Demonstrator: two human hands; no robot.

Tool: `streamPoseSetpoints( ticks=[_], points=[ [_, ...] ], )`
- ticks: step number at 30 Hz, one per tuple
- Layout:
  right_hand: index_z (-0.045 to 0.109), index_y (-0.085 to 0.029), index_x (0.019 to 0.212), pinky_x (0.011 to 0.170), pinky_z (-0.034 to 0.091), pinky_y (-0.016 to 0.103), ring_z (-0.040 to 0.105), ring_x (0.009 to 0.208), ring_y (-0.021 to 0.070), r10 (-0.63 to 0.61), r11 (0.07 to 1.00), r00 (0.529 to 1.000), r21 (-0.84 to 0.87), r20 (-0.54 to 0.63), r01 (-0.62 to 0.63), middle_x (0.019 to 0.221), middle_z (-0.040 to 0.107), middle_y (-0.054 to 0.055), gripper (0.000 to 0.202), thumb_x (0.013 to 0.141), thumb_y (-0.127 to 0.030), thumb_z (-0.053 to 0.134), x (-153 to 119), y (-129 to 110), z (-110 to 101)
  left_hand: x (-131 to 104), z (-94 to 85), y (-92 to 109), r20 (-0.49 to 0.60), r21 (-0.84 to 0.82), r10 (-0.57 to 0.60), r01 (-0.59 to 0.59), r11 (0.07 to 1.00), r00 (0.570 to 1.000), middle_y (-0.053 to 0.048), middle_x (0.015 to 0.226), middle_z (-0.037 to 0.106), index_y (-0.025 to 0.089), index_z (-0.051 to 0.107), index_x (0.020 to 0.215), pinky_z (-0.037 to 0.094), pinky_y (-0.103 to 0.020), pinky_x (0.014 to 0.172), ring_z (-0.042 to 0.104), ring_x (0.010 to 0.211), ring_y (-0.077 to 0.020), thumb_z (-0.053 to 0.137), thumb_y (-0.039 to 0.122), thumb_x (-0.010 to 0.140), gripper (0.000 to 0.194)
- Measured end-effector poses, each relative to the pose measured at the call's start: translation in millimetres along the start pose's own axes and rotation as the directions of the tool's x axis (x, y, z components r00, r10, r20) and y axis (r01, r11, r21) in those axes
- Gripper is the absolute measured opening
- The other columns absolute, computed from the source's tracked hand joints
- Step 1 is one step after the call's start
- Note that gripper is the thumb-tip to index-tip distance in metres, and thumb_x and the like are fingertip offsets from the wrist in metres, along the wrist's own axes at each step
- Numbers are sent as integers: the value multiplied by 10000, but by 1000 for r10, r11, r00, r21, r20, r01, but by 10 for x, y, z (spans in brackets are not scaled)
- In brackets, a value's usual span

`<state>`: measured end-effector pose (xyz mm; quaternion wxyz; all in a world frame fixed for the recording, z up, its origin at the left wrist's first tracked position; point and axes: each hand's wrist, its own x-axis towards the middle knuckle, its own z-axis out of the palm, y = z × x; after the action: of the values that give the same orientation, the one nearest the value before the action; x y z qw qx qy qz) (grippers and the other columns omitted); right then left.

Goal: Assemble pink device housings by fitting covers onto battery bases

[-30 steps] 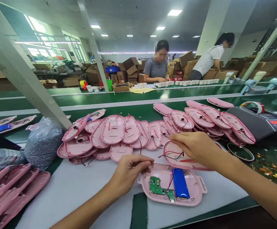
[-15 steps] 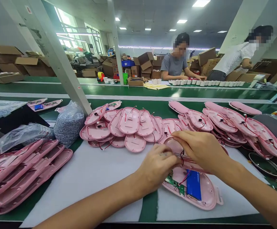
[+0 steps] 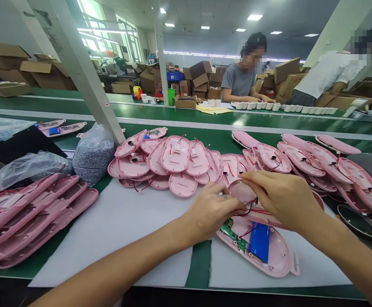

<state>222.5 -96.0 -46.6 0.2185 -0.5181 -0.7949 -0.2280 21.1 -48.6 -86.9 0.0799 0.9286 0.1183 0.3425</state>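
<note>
In front of me lies a pink plastic shell half (image 3: 280, 251) holding a blue battery pack (image 3: 259, 242) and a green circuit board (image 3: 233, 235). Above it, a second pink shell half (image 3: 242, 192) is tilted, its inner side partly showing with red and black wires. My right hand (image 3: 278, 194) pinches this upper half at its far edge. My left hand (image 3: 214, 209) is closed at its near left side, fingertips on a thin black wire (image 3: 252, 205); the wire's end is hidden by the fingers.
Several pink shell halves with wires (image 3: 175, 154) are heaped behind my hands, more (image 3: 320, 160) to the right. A stack of long pink shells (image 3: 42, 221) and a bag of small metal parts (image 3: 93, 157) sit left. White sheets (image 3: 115, 238) cover the bench. A co-worker (image 3: 242, 81) sits opposite.
My view has shifted slightly. The upper shell half and my right hand have moved a little right; the black wire now stretches out from my left fingertips.
</note>
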Motion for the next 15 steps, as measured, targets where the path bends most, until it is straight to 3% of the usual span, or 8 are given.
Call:
streamPoseSetpoints(
  ticks=[2, 4, 7, 9, 12, 13, 15],
  points=[
    [675, -202, 1015, 541, 358, 290, 676, 729, 180, -3, 1000, 1000, 17, -5, 3, 970, 728, 13, 198, 946, -199, 490, 0, -28, 16, 16, -12, -22, -77, 20, -1, 2, 1000, 997, -11, 842, 650, 207, 675, 960, 398, -310, 707, 497, 822, -174, 524, 226, 954, 152],
    [674, -206, 1020, 564, 372, 286, 675, 749, 174, -3, 998, 1000, 67, 5, 3, 985, 726, 19, 210, 958, -207, 474, 5, -55, 24, 14, 17, -35, -219, -10, -101, 101, 995, 971, -45, 968, 598, 235, 694, 949, 438, -323, 770, 501, 894, -181, 560, 211, 933, 136],
    [675, -216, 1017, 605, 398, 283, 672, 762, 164, 34, 987, 999, 156, 33, -39, 971, 728, 13, 225, 973, -237, 455, 22, -89, 21, 4, 112, -26, -308, -272, -309, 228, 935, 900, -54, 1098, 541, 239, 686, 914, 496, -316, 826, 545, 999, -174, 593, 164, 905, 120],
    [676, -230, 1018, 616, 407, 283, 668, 741, 158, 83, 978, 995, 189, 53, -92, 923, 730, -5, 217, 969, -259, 467, 39, -99, 20, 11, 166, -4, -237, -529, -500, 321, 785, 833, -38, 1085, 575, 219, 609, 977, 527, -261, 732, 608, 899, -142, 654, 150, 856, 146],
    [678, -253, 1024, 617, 408, 286, 657, 718, 151, 148, 964, 985, 211, 93, -164, 888, 727, -25, 210, 959, -286, 481, 67, -88, 34, 35, 185, 21, 7, -807, -713, 424, 410, 701, -14, 982, 612, 227, 428, 1086, 514, -205, 566, 637, 678, -114, 756, 184, 755, 468],
    [680, -255, 1020, 615, 407, 288, 654, 716, 149, 154, 960, 981, 218, 117, -176, 887, 726, -24, 214, 958, -293, 479, 77, -80, 44, 42, 176, 23, 75, -844, -722, 430, 321, 688, -12, 965, 613, 231, 396, 1092, 511, -198, 543, 640, 647, -116, 768, 186, 736, 518],
    [684, -253, 1008, 613, 405, 288, 648, 711, 144, 149, 951, 973, 245, 175, -190, 878, 724, -20, 218, 950, -298, 478, 95, -62, 65, 49, 152, 18, 155, -854, -711, 455, 253, 686, -7, 935, 609, 229, 396, 1074, 497, -182, 508, 648, 627, -125, 779, 168, 707, 534]
  ],
)
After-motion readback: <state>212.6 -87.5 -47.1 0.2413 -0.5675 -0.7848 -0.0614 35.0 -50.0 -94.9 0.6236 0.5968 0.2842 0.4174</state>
